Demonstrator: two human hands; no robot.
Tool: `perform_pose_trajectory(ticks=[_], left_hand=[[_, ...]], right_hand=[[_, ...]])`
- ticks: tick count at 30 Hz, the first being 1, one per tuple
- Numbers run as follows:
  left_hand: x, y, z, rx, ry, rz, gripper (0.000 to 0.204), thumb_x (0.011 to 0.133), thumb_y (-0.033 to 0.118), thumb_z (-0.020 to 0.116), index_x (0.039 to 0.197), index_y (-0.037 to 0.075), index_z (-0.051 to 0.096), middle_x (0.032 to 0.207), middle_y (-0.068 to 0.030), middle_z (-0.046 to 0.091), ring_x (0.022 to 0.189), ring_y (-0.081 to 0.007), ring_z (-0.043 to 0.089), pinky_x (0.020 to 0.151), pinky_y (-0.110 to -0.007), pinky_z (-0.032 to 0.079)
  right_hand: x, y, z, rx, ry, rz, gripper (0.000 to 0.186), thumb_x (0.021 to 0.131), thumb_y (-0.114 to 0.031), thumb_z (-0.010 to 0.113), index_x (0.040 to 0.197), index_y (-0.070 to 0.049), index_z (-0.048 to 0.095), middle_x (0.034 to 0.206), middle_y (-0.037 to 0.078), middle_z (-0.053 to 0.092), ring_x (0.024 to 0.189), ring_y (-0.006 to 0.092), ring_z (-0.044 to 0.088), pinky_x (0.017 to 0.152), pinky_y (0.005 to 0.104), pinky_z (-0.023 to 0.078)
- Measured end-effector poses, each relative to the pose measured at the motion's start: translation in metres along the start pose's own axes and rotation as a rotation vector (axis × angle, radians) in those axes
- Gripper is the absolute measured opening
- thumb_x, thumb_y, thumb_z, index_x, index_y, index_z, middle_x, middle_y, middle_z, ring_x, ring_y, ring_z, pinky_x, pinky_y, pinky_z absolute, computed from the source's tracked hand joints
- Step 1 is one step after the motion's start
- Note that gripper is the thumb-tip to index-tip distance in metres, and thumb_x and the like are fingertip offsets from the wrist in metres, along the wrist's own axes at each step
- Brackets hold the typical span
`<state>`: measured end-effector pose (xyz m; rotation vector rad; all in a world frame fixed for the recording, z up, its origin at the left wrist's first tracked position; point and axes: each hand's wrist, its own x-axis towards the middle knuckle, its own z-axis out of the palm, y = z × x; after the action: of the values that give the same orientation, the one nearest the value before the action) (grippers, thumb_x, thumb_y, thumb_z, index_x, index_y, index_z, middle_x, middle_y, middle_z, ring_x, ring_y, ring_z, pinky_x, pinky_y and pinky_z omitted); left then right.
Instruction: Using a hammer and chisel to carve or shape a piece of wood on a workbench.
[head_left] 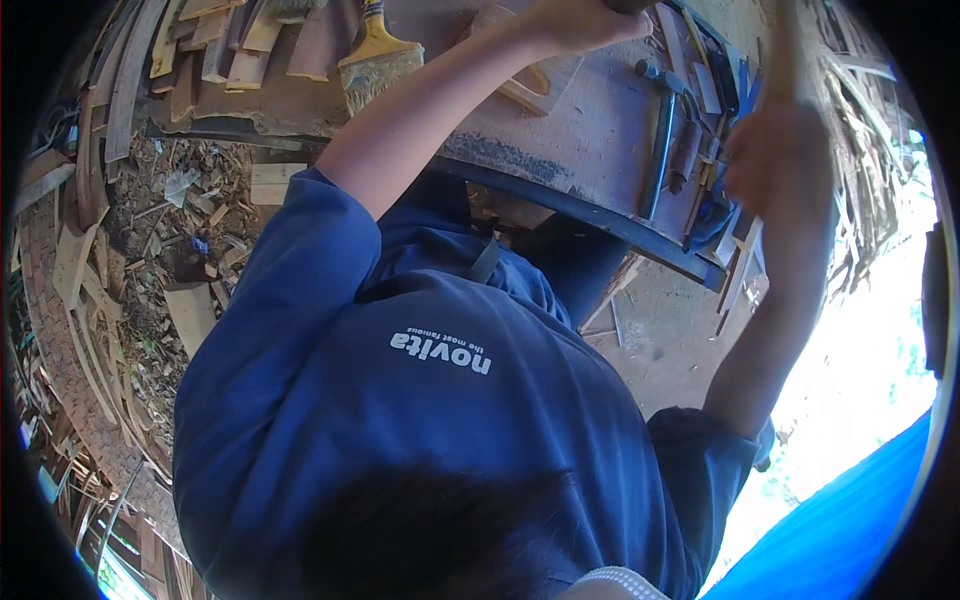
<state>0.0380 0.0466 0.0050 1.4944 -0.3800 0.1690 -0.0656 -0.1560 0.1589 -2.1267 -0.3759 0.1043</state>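
Observation:
At the top edge, my left hand [590,25] reaches over the workbench [600,140] and is closed around a dark brown, rounded thing [630,4], mostly cut off by the frame. Below that hand lies a wooden piece [540,92] with a rounded cut-out, partly behind my forearm. My right hand [780,160], smeared by motion, is raised at the right side of the bench. It grips a long, pale wooden handle [785,50], blurred too, whose far end runs out of view.
A hammer [660,130] with a blue handle lies near the bench's right edge, beside more tools and wood strips. A yellow-handled paintbrush [380,60] rests left of my forearm. Wooden slats [215,40] are piled at far left. Wood scraps [200,220] litter the ground.

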Motion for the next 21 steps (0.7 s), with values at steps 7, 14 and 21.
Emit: perform_pose_trajectory(ticks=[7, 14, 21], left_hand=[[0.003, 0.012, 0.013, 0.0, -0.098, 0.025, 0.02, 0.078, 0.01, 0.059, 0.064, 0.007, 0.046, 0.057, 0.0018, 0.042, 0.054, -0.0079, 0.041, 0.051, -0.03, 0.035], [0.0, 0.006, 0.005, -0.025, -0.07, -0.058, 0.022, 0.079, 0.01, 0.058, 0.062, 0.006, 0.045, 0.056, 0.0013, 0.04, 0.053, -0.0083, 0.04, 0.05, -0.032, 0.034], [-0.002, 0.01, 0.002, 0.018, -0.123, -0.046, 0.022, 0.079, 0.01, 0.057, 0.061, 0.006, 0.045, 0.056, 0.0012, 0.041, 0.054, -0.0079, 0.041, 0.05, -0.032, 0.036]], right_hand=[[0.018, -0.018, -0.025, -0.522, 0.375, 0.247, 0.022, 0.092, -0.021, 0.057, 0.107, -0.006, 0.06, 0.071, 0.003, 0.058, 0.061, 0.0099, 0.056, 0.054, 0.0223, 0.045], [0.006, -0.037, 0.014, -0.409, 0.192, 0.268, 0.018, 0.093, -0.02, 0.057, 0.102, -0.004, 0.058, 0.07, 0.001, 0.054, 0.053, 0.0076, 0.05, 0.047, 0.0211, 0.041], [0.009, -0.004, 0.018, -0.59, 0.149, -0.428, 0.026, 0.09, -0.026, 0.056, 0.1, -0.003, 0.061, 0.068, 0.003, 0.055, 0.059, 0.0105, 0.056, 0.056, 0.0257, 0.045]])
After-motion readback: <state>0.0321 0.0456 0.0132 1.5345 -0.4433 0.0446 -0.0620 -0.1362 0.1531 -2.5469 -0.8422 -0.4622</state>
